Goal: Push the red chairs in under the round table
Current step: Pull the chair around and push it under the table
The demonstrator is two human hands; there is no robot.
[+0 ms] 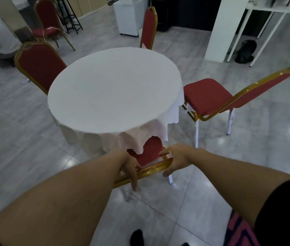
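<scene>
Gold-framed near chair held at the top rail, left hand and right hand each in a curled grip on it for an even push, seat partly beneath the cloth-draped round worktop, right chair well out

No readable text, label, brand, number or sign shows on anything in view.

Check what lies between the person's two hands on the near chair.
In the head view, only the chair's gold top rail spans between the left hand and right hand; behind it, the red backrest under the tablecloth.
</scene>
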